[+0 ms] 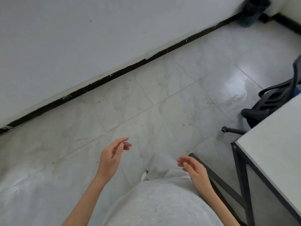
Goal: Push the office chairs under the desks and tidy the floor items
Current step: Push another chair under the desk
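Black office chair tucked partly under white desk.

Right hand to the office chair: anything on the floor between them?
In the head view, the desk's black frame leg and near corner stand between the right hand and the office chair; otherwise only bare tile floor.

open floor ahead – desk, chair right
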Demonstrator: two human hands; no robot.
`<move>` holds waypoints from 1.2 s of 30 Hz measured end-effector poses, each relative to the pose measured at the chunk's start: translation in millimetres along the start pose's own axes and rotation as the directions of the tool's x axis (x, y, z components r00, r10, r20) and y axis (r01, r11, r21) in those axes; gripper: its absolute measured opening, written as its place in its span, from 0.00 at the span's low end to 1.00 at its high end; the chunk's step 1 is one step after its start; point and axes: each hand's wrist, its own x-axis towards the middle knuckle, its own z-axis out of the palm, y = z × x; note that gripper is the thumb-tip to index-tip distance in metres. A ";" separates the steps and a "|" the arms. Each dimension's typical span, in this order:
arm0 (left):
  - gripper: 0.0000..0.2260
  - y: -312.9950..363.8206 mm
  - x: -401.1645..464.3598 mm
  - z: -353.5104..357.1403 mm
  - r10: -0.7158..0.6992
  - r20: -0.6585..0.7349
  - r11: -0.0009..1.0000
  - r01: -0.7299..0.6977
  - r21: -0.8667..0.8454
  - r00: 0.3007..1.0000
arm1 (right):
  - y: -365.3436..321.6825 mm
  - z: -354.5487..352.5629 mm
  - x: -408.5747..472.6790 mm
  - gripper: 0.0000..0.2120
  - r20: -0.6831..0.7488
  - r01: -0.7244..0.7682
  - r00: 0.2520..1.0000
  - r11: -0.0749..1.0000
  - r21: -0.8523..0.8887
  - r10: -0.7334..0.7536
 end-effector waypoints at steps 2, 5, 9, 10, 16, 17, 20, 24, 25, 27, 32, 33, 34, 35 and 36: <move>0.14 16.4 59.8 2.5 0.040 0.060 0.999 -0.041 0.017 0.997 | -11.6 3.2 35.0 0.15 -0.062 -0.016 0.998 0.999 0.037 0.019; 0.11 31.2 142.1 19.0 0.057 0.129 0.998 -0.062 0.032 0.990 | -33.2 6.1 105.7 0.15 -0.117 -0.021 0.993 0.996 0.089 0.032; 0.12 47.8 230.0 41.5 0.017 0.169 1.000 -0.019 0.012 0.986 | -87.0 0.7 219.7 0.16 -0.126 0.024 0.992 0.995 0.100 -0.011; 0.12 52.9 246.9 44.8 -0.002 0.162 1.000 0.001 0.006 0.987 | -104.7 -3.3 246.5 0.17 -0.134 0.040 0.991 0.993 0.107 -0.026; 0.14 81.4 351.6 59.2 -0.079 0.152 0.997 0.075 0.032 0.985 | -205.5 -35.4 384.2 0.17 -0.154 0.147 0.979 0.983 0.110 -0.130; 0.14 85.7 371.8 63.2 -0.079 0.160 0.997 0.074 0.037 0.984 | -217.6 -41.7 404.7 0.17 -0.164 0.159 0.976 0.981 0.110 -0.140; 0.13 100.5 440.3 80.8 -0.083 0.199 0.996 0.077 0.039 0.976 | -243.9 -63.6 463.2 0.15 -0.224 0.172 0.964 0.977 0.127 -0.141; 0.13 134.2 555.1 126.2 -0.038 0.306 0.996 0.013 0.083 0.951 | -259.1 -97.3 535.4 0.14 -0.351 0.143 0.933 0.975 0.168 -0.076; 0.14 146.8 587.3 140.8 -0.020 0.348 0.995 -0.014 0.095 0.937 | -262.1 -106.7 551.8 0.14 -0.379 0.128 0.924 0.976 0.174 -0.054; 0.14 176.3 650.0 170.2 0.011 0.448 0.988 -0.078 0.131 0.894 | -267.1 -125.0 578.8 0.14 -0.435 0.074 0.900 0.977 0.202 0.022; 0.14 271.5 775.0 269.8 0.101 0.724 0.937 -0.310 0.161 0.683 | -279.8 -167.3 608.2 0.14 -0.611 0.013 0.761 0.936 0.353 0.220; 0.13 290.4 792.7 294.2 0.110 0.770 0.923 -0.351 0.155 0.629 | -281.7 -174.1 609.8 0.14 -0.643 0.012 0.719 0.921 0.390 0.263; 0.12 307.8 808.2 319.5 0.124 0.813 0.908 -0.396 0.138 0.569 | -282.3 -180.7 611.5 0.14 -0.674 0.017 0.675 0.906 0.422 0.301; 0.12 323.8 821.7 345.2 0.139 0.851 0.893 -0.436 0.114 0.506 | -281.4 -187.2 613.8 0.14 -0.699 0.019 0.630 0.893 0.449 0.338; 0.12 337.9 833.5 370.8 0.148 0.882 0.878 -0.470 0.091 0.447 | -279.5 -193.5 617.0 0.14 -0.717 0.023 0.589 0.879 0.476 0.373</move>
